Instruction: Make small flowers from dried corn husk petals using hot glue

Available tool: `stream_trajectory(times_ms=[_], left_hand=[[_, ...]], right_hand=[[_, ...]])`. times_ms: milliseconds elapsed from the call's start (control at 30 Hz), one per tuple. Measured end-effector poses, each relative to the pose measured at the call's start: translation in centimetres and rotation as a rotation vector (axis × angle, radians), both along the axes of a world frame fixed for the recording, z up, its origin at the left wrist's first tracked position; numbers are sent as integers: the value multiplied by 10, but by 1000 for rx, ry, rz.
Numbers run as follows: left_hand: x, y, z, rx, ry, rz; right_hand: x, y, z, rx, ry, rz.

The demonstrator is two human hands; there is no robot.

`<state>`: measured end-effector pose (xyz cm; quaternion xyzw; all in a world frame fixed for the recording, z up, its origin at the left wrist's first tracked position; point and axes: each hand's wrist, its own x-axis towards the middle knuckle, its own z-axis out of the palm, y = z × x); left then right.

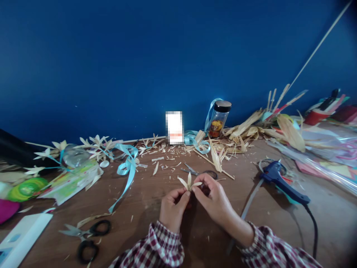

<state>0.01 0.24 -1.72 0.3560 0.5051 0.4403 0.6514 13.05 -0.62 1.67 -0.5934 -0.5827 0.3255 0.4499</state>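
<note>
A small pale corn-husk flower (189, 181) with several pointed petals is pinched between my two hands, just above the brown tabletop. My left hand (174, 206) grips it low down, thumb against the fingertips. With thumb and fingers closed, my right hand (213, 199) holds the flower's base and right petal. What lies below the petals is hidden by my fingers. Right behind the flower lies a pair of scissors (199, 171) with dark handles. Black-handled scissors (90, 234) rest open to the left of my left hand.
A blue glue gun (284, 182) with a cord lies at right. Dried husks (248, 128) and a black-lidded jar (219, 119) stand by the blue wall. Light-blue ribbon (128, 167), finished husk flowers (97, 143) and a green round object (28, 188) are at left. Husk scraps litter the table.
</note>
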Motion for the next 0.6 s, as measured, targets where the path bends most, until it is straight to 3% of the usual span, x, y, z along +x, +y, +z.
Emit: stream_trajectory(times_ms=[600], left_hand=[[-1, -1, -2, 8, -63, 6]], right_hand=[[1, 0, -2, 6, 14, -3]])
